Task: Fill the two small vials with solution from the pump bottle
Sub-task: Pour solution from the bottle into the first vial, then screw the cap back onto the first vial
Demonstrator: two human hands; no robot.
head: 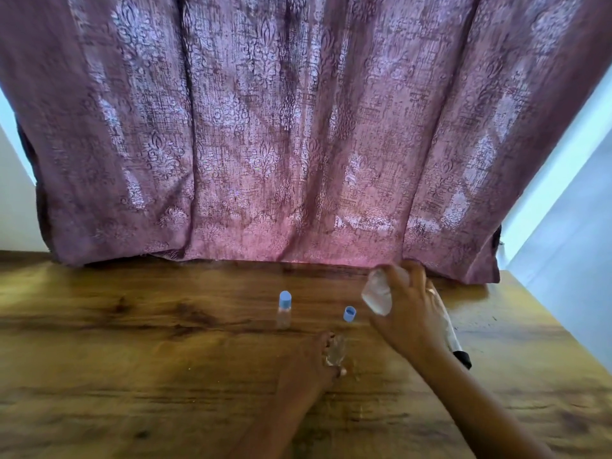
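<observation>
A small clear vial with a blue cap [284, 309] stands upright on the wooden table [132, 342]. A loose blue cap [349, 314] lies to its right. My left hand [314, 362] is shut on a second clear vial [336, 351], uncapped, just above the table. My right hand [409, 309] grips a clear pump bottle [377, 293], tilted and blurred by motion, up and to the right of that vial. The bottle's pump head is hidden by my fingers.
A purple patterned curtain [298, 144] hangs along the table's far edge. A white and black object [458, 346] lies partly hidden under my right forearm. The table's right edge [563, 329] runs diagonally close to my right arm.
</observation>
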